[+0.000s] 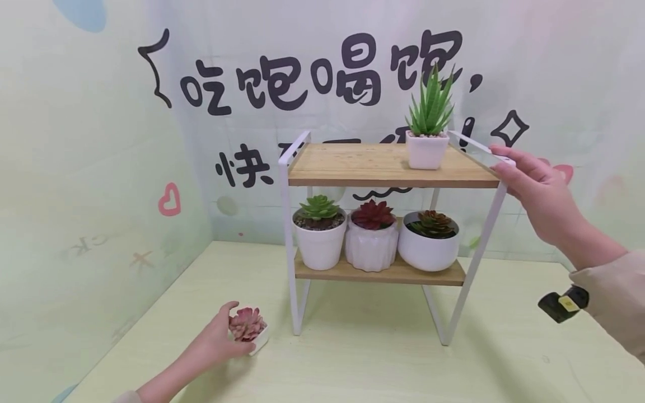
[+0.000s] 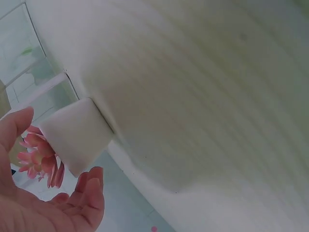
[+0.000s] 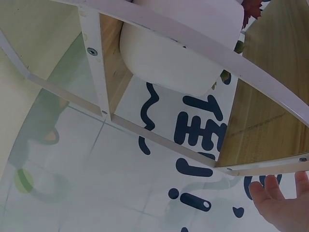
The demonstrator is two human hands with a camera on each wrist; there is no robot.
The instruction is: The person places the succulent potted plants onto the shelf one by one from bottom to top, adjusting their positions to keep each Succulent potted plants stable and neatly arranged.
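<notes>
My left hand straddles a small white square pot with a pink succulent on the tabletop. Thumb and fingers lie on opposite sides of it, and in the left wrist view a slight gap shows beside the pot. At the upper right corner of a two-tier plant rack, my right hand grips the white metal rail. The right wrist view catches only some fingertips against the frame's edge.
A spiky green succulent in a square pot stands on the upper board's right side. On the lower board are a green succulent, a red one and a dark one in a round pot. A printed backdrop hangs behind.
</notes>
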